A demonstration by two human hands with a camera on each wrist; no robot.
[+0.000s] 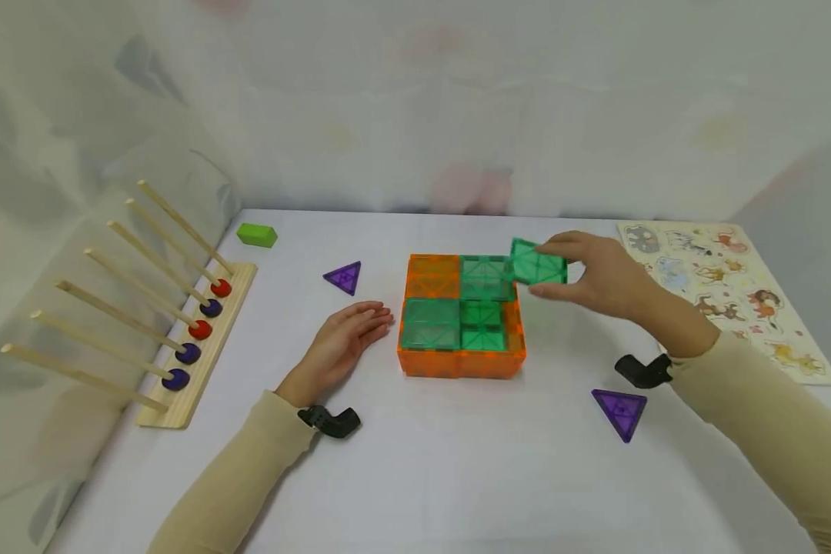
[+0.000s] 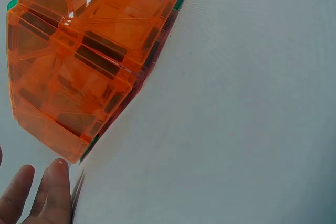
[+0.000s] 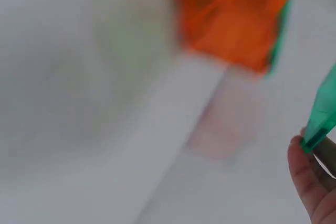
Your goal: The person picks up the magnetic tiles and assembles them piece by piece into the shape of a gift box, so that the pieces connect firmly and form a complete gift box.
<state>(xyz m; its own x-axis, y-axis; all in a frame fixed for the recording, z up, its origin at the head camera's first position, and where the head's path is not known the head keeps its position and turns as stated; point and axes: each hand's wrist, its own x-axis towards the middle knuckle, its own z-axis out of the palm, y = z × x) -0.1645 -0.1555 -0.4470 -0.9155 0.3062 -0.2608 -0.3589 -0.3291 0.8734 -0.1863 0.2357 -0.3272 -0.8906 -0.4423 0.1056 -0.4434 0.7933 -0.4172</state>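
Note:
A low square box built of translucent magnetic tiles stands mid-table, with orange walls (image 1: 429,364). On its top lie a green tile (image 1: 432,323) at near left, another green tile (image 1: 486,277) at far right and an orange tile (image 1: 433,275) at far left. Through the near right part, green shows lower down. My right hand (image 1: 599,273) pinches a loose green square tile (image 1: 538,264) by its edge, tilted above the box's far right corner. The left hand (image 1: 342,342) rests on the table with relaxed fingers pointing at the box's left wall, holding nothing.
Purple triangle tiles lie left (image 1: 344,278) and front right (image 1: 622,413). A green block (image 1: 257,235) sits at back left. Along the left edge stands a wooden peg rack (image 1: 204,377) with red and blue discs. An animal picture board (image 1: 723,285) lies at right.

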